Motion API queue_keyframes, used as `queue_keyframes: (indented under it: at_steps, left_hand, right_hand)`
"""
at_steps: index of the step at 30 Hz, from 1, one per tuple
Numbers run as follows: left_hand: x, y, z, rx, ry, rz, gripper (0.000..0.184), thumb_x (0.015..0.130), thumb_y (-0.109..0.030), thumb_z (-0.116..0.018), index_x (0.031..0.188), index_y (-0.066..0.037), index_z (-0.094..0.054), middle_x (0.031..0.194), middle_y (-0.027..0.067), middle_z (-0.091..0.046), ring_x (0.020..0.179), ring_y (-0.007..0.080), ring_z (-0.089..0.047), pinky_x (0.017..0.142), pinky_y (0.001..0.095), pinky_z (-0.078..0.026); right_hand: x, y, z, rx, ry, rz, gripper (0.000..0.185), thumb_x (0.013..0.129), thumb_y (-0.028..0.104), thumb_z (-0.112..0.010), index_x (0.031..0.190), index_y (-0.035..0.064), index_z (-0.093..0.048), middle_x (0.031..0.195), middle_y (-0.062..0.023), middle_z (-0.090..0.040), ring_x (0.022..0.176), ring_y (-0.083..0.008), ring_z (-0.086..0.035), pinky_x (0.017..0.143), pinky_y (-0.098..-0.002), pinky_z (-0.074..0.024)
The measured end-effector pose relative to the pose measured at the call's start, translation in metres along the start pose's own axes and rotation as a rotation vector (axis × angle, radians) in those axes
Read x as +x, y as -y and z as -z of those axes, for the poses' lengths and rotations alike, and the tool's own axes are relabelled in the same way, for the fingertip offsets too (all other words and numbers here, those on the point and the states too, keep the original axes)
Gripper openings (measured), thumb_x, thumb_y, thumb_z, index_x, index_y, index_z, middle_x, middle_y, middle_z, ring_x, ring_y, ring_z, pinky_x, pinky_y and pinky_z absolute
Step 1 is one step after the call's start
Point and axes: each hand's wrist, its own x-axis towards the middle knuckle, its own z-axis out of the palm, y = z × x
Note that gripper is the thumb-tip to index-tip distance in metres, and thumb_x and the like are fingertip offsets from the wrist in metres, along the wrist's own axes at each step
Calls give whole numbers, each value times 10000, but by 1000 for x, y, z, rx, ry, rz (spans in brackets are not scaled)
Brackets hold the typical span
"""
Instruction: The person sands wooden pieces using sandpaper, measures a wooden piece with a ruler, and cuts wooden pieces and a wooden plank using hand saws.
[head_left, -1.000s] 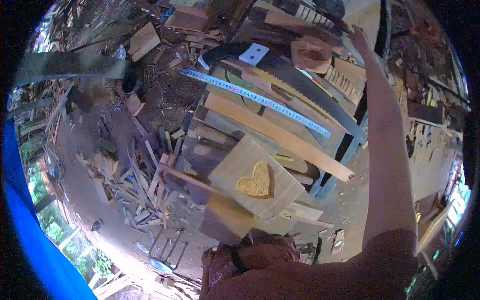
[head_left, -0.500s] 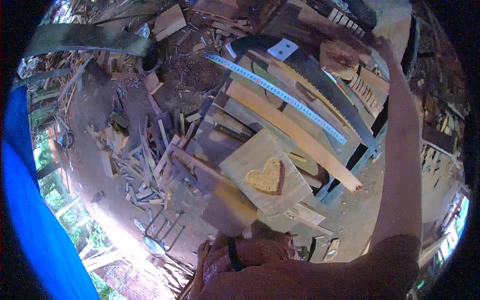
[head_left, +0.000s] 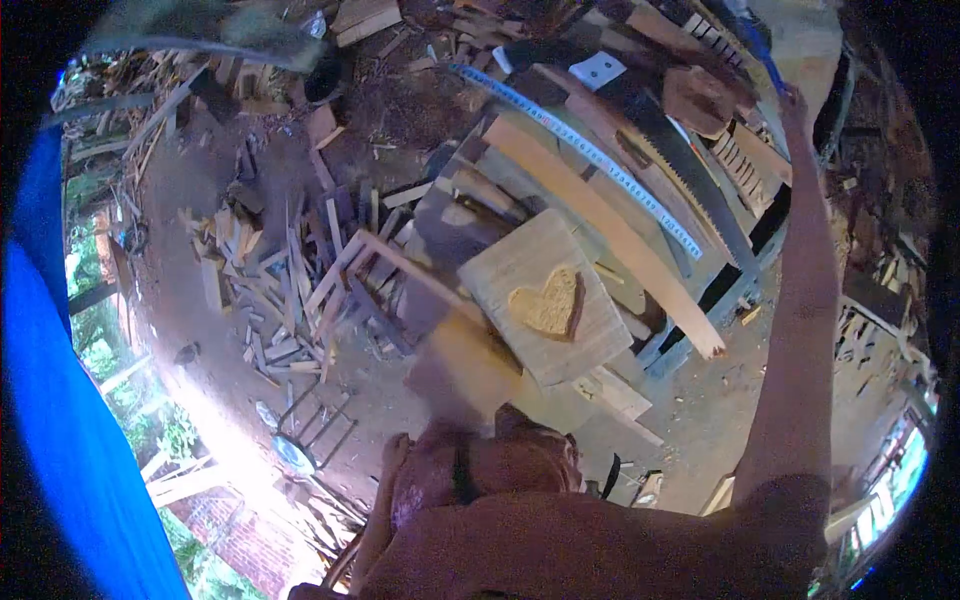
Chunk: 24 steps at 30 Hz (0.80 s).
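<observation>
At the upper right, my right hand (head_left: 792, 100) is stretched far out, closed around a long blue thing (head_left: 765, 52), perhaps a tool. My left hand (head_left: 396, 452) shows dimly beside my legs at the lower left; its fingers cannot be made out. Between my arms lies a pale square board (head_left: 510, 275) with a heart-shaped recess (head_left: 552, 303). Beyond the board are a long wooden plank (head_left: 600, 228), a white measuring tape (head_left: 598, 158) stretched straight, and a toothed saw (head_left: 690, 165).
A white plate with two holes (head_left: 597, 70) lies beyond the tape. A reddish-brown wood block (head_left: 698, 100) and a slatted piece (head_left: 738, 170) are near my right hand. Scrap wood (head_left: 290, 290) is piled at left, with a metal rack (head_left: 315, 430) below and a blue sheet (head_left: 75, 430) at the far left.
The blue thing now shows in my right hand. The view has shifted, so the board and tape sit higher and further right in the picture.
</observation>
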Motion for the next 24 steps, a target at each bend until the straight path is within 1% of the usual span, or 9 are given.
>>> queue_keyframes:
  at_steps: [4,6,7,8,9,12,15,21,24]
  left_hand:
    - [22,-35,9,-485,-75,35,321,912,-274,-482,1083,-8,-540,867,82,-602,708,158,-585,605,284,-499]
    - [41,-54,21,-460,-66,-121,296,925,-246,-461,1086,-11,-545,862,37,-580,732,121,-549,627,262,-480]
    - [41,-83,19,-472,-142,-75,290,920,-237,-477,1100,-23,-550,870,24,-572,769,108,-533,677,241,-465]
    - [44,-101,29,-394,-108,-223,334,903,-270,-515,1133,-29,-503,924,82,-612,731,160,-606,631,292,-500]
    - [54,-109,27,-558,-78,-319,351,908,-278,-507,1168,-42,-479,958,83,-606,785,175,-607,670,298,-500]
    - [43,-167,24,-1229,91,-458,427,919,-305,-483,1251,-48,-408,1130,95,-529,965,192,-557,811,326,-453]
    - [-1,-227,55,-1016,157,-455,509,914,-330,-485,1313,-45,-349,1212,99,-451,1066,192,-479,920,371,-385]
    - [-55,-167,121,-1150,521,-538,490,916,-352,-466,1302,-67,-369,1156,120,-535,1016,244,-542,862,391,-425]
    - [-57,-93,144,273,-200,-1369,505,896,-315,-484,1326,-88,-350,1189,149,-513,1068,298,-513,924,434,-372]
  right_hand:
    - [-52,110,43,-130,-42,-101,268,909,163,-475,1141,38,-524,868,-33,-545,737,-106,-480,636,-230,-374]
    - [-75,109,52,923,-171,-377,305,917,152,-456,1159,-26,-503,1100,-119,-560,1069,-212,-508,951,-315,-381]
    - [-98,109,58,307,-35,-119,316,926,153,-429,1191,-11,-481,1170,-117,-529,1134,-205,-469,996,-335,-362]
    - [-124,127,72,955,-89,-421,350,943,169,-389,1233,-20,-438,1211,-108,-504,1135,-204,-467,1004,-325,-348]
    - [-151,179,75,62,150,-208,386,956,169,-345,1293,-18,-367,1271,-103,-464,1173,-206,-442,1023,-310,-325]
    - [-255,268,89,-191,275,107,440,887,86,-463,1320,51,-394,1309,-112,-452,1156,-217,-448,1054,-326,-264]
    - [-367,306,81,852,593,-424,507,929,216,-333,1405,94,-206,1470,-20,-170,1346,-141,-146,1099,-362,-51]
    - [-492,639,7,84,719,-119,83,835,23,-506,901,26,-555,896,-99,-531,890,-245,-502,828,-331,-386]
    - [-544,684,-13,-77,732,224,98,805,-32,-524,884,20,-549,872,-101,-519,876,-244,-500,782,-322,-402]
